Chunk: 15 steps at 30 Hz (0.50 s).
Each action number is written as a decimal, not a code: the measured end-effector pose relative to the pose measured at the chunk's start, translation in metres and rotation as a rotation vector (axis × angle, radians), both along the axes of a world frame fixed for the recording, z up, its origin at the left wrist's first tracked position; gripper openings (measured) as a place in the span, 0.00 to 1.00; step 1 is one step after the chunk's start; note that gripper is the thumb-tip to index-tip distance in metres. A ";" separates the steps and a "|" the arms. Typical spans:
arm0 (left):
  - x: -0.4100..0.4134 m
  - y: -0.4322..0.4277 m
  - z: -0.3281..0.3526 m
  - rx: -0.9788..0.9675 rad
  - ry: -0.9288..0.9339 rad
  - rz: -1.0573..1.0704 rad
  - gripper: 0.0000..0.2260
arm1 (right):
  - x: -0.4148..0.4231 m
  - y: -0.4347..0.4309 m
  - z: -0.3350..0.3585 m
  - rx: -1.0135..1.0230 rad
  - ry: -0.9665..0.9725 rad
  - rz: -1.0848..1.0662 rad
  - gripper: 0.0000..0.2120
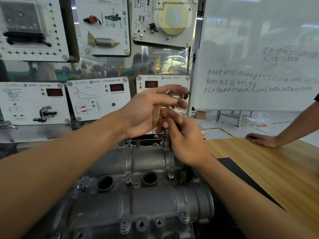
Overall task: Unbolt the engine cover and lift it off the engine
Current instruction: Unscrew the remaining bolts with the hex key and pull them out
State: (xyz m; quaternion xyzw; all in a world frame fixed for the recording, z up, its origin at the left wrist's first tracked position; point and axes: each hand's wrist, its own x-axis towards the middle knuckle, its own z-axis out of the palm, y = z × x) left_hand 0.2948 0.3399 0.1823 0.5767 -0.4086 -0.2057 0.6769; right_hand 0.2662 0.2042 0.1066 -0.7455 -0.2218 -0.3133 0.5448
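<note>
Cover: engine cover [138,206] seated; near bolts [183,216] in.
Wrench: wrench [164,132] on far bolt [163,141].
Grip: right hand [186,144] clamped on wrench; left hand [146,109] straight-fingered atop it.

Engine cover [138,200] — dull grey metal; table [269,169] — wood.

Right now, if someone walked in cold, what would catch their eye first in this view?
Two bare hands meet mid-frame on a T-handle wrench: the left hand at its top with fingers stretched out, the right hand curled round its shaft above the far edge of the grey engine cover, which fills the bottom centre. At right, another person's hand rests on the wooden table, below a handwritten whiteboard.
</note>
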 end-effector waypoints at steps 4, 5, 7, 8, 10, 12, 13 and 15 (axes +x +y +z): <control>0.006 0.009 0.007 0.033 0.052 -0.107 0.20 | 0.002 -0.001 -0.001 -0.021 -0.006 -0.018 0.17; 0.007 0.011 0.009 0.051 0.062 -0.119 0.20 | 0.002 -0.001 -0.002 -0.023 -0.004 -0.022 0.16; 0.008 0.012 0.012 0.085 0.057 -0.081 0.19 | 0.003 -0.002 -0.003 -0.036 0.004 -0.032 0.15; 0.009 0.011 0.013 0.094 0.035 -0.031 0.18 | 0.003 -0.002 -0.003 -0.044 0.009 -0.035 0.15; 0.008 0.009 0.015 0.109 -0.094 0.140 0.13 | 0.003 -0.001 -0.002 -0.079 0.009 -0.039 0.14; 0.007 0.006 0.020 0.162 -0.316 0.382 0.12 | 0.003 -0.001 0.001 -0.135 0.010 -0.047 0.12; 0.008 0.004 0.023 0.185 -0.403 0.488 0.14 | 0.002 -0.002 0.002 -0.154 0.026 -0.044 0.11; 0.008 -0.001 0.028 0.207 -0.440 0.621 0.15 | 0.001 -0.002 0.006 -0.169 0.075 -0.011 0.10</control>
